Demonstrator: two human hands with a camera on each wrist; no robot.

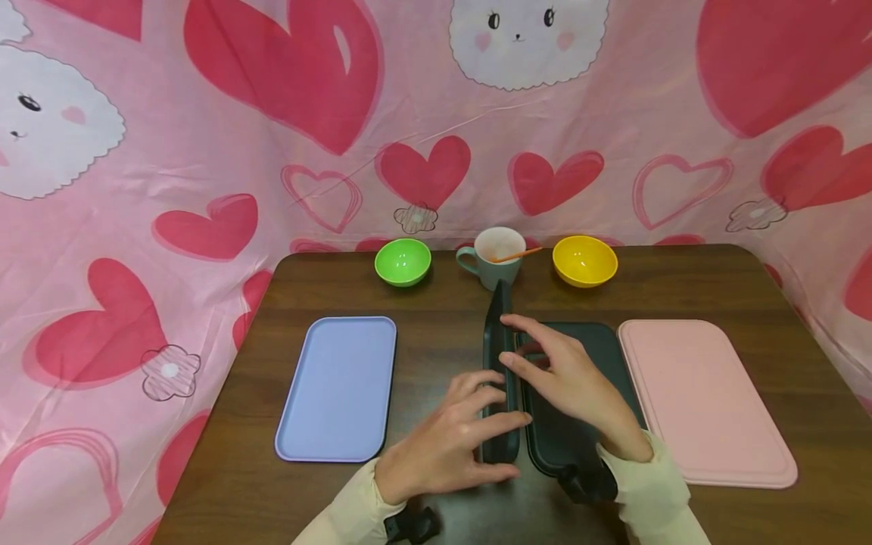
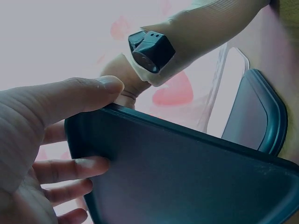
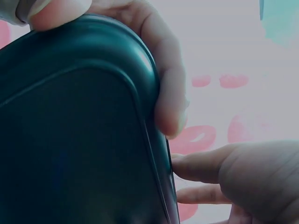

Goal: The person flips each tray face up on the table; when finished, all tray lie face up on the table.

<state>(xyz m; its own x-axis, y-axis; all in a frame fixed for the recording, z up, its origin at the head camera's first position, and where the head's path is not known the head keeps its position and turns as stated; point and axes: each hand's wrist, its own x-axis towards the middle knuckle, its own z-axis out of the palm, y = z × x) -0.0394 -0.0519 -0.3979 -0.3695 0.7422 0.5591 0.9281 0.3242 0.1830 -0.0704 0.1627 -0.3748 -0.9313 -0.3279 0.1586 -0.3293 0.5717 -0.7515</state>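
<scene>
Dark green-black rectangular tray with rounded corners is up on its edge between the person's hands, mid-table, just left of a matching dark rectangular tray lying flat; can't tell whether its lower edge touches the brown wood-grain table. Left hand pinches the near end, thumb over the rim, fingers on the face. Right hand has thumb and index fingertips at the edge farther out, fingers fairly straight; whether it pinches, can't tell. Risks, as a guess: smooth plastic-looking rim could slip if the left pinch loosens, since right contact looks light, and the tray could drop onto the flat one. Far end overlaps the pale blue-green mug in the head view, gap unclear, so a forward push might knock it or its thin orange stick. Head view alone gives the light-blue tray and the green and yellow bowls; left wrist view shows the thumb crossing the rim; right wrist view shows the rounded corner close up.
</scene>
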